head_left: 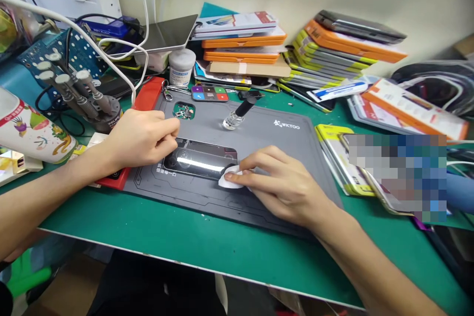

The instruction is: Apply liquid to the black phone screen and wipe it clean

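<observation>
A black phone-sized screen or phone (202,159), its glass reflecting a bright streak, lies on the grey work mat (259,133). At its left end my left hand (150,136) is closed with the fingers curled in; what they grip, if anything, is hidden. My right hand (285,182) pinches a folded white wipe (231,178) at the right end of the screen, seemingly against its edge. Behind it, a small clear bottle (232,120) with a tall black cap stands on the mat. Small metal parts lie in the mat's recess (184,111).
Screwdrivers (79,89) stand in a holder at left, beside a printed cup (33,126). Tweezers (177,90) and a paste jar (181,66) are behind the mat. Boxes (244,42) are stacked at the back. Yellow packs (342,158) and a phone (385,187) lie at right.
</observation>
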Demonstrator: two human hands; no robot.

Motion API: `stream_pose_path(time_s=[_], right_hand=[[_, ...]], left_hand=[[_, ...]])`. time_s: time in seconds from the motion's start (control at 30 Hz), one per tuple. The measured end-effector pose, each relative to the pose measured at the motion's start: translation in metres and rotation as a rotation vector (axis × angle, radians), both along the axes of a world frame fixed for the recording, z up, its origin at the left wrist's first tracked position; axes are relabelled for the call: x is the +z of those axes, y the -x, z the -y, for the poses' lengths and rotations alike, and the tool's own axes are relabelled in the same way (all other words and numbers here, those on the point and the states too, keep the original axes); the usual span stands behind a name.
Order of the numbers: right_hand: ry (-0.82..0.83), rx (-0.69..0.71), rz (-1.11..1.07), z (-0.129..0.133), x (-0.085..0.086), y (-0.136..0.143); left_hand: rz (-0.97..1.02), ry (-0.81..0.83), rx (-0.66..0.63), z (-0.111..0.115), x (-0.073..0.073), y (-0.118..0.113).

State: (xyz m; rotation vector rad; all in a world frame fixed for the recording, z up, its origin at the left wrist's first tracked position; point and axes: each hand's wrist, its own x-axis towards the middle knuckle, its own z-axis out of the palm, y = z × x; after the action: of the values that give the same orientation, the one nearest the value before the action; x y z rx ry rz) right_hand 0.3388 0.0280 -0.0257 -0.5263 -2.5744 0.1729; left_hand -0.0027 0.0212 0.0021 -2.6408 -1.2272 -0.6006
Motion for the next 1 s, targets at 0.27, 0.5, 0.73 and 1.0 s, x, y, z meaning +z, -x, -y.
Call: stream_pose_path(time_s=[0.27,0.5,0.73,1.0], right_hand=[[-0.009,0.006,0.017,0.002,0.003,0.002],[-0.031,0.009,0.028,0.003,0.007,0.003],[0.01,0.0,0.019,-0.002,0.005,0.0],[0.036,-0.018,-0.023,-0.007,-0.004,-0.002]], left_hand=[[-0.001,-0.018,-0.009,0.0,-0.001,0.001],[-0.015,-0.009,0.002,0.0,0.001,0.001],[-0.027,0.001,0.014,0.001,0.005,0.001],[-0.035,0.008,0.023,0.0,0.008,0.0]])
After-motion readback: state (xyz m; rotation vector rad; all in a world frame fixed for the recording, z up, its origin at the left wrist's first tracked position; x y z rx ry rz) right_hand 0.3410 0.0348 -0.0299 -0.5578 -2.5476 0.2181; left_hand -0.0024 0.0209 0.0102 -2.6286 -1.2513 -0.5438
